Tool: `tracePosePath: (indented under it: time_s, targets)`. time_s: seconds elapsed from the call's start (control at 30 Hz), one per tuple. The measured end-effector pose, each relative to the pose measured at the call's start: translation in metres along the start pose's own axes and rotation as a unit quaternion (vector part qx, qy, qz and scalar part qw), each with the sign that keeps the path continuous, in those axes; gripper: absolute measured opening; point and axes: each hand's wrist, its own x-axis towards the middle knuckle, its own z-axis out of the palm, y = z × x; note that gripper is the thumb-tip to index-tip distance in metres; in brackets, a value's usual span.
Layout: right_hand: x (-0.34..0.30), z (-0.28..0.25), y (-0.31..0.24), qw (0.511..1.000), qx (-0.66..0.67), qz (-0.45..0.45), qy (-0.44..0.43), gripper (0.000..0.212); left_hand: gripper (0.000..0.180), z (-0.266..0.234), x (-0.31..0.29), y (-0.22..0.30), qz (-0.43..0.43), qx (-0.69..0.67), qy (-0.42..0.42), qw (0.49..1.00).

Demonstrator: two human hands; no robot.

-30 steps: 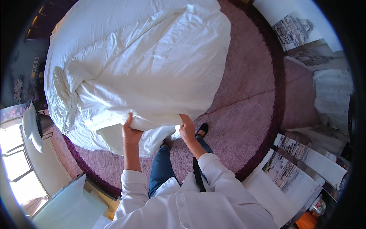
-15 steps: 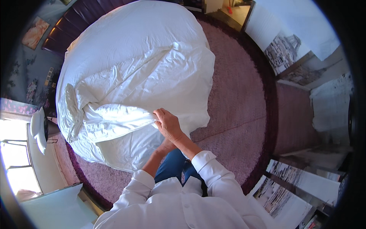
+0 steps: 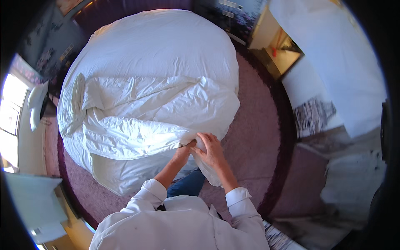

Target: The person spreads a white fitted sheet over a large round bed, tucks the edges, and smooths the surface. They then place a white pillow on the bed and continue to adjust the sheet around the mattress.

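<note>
A crumpled white duvet cover [image 3: 141,96] lies over the near half of a round bed with a smooth white sheet [image 3: 166,37]. Its near edge is lifted toward me, and a flap hangs down in front of my legs. My left hand [image 3: 181,154] is closed on this edge, its fingertips partly hidden by the cloth. Close beside it, my right hand [image 3: 212,152] grips the same edge between thumb and fingers, near the corner. At the left, the cover is bunched into a thick fold [image 3: 75,104].
A pink-mauve round rug [image 3: 258,121] with a dark purple border surrounds the bed. A purple headboard [image 3: 137,12] stands at the far side. White pillows [image 3: 36,106] rest near the window [image 3: 10,112] at left. At far right is a doorway [image 3: 277,52]; white panels line the right.
My hands, crossed over each other before, are now side by side, the right one farther right on the cover's edge. The view has turned, and the edge is drawn to the right.
</note>
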Motion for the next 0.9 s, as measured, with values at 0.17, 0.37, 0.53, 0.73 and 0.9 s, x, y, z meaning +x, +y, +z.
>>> tracePosePath:
  time_s: [0.17,0.37,0.53,0.73,0.9]
  targets:
    - [0.045,-0.033,0.043,0.996,0.046,0.023,-0.079,0.088,0.031,0.060,0.038,0.055,0.011,-0.069,0.066,0.995]
    - [0.116,-0.067,0.079,0.995,0.096,0.035,-0.022,0.091,0.034,0.104,0.105,0.089,0.059,-0.113,0.018,0.992]
    - [0.153,-0.084,0.126,0.992,0.122,0.006,0.005,0.045,0.032,0.132,0.144,0.114,0.095,-0.166,0.023,0.981]
    - [0.222,-0.094,0.150,0.975,0.211,0.003,-0.073,0.029,0.030,0.151,0.183,0.133,0.143,-0.203,0.080,0.965]
    - [0.273,-0.106,0.187,0.970,0.176,-0.071,-0.151,0.027,0.032,0.182,0.217,0.135,0.231,-0.225,0.178,0.930]
